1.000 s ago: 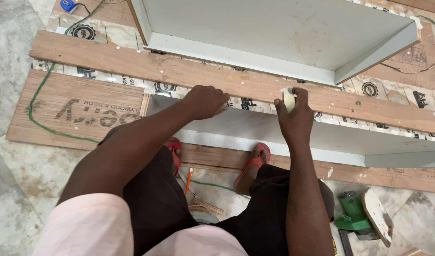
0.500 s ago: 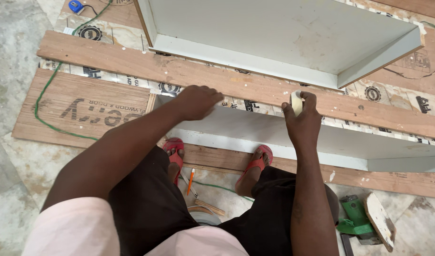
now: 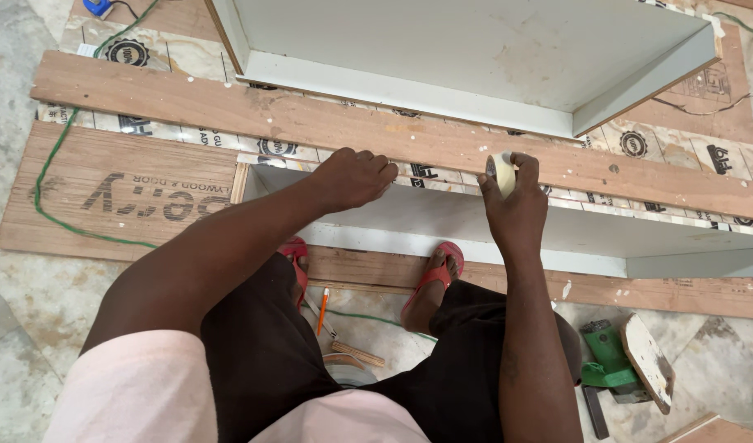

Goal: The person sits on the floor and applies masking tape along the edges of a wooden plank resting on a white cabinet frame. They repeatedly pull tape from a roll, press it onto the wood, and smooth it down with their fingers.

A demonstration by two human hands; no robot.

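My left hand rests with curled fingers on the top edge of a long white panel standing on its edge in front of me. My right hand grips a small roll of pale tape and holds it against the same top edge, about a hand's width to the right of my left hand. Both hands are on the panel's rim; whether a strip of tape runs between them is hard to tell. My feet in red sandals stand just behind the panel.
A big white open box lies beyond, on long plywood boards. A green cable loops at left. An orange pencil and wood scraps lie between my feet. A green power tool and a wooden offcut sit at lower right.
My right hand with the tape roll has slid to the right along the panel's edge, widening the gap to my left hand. The camera has shifted a little.
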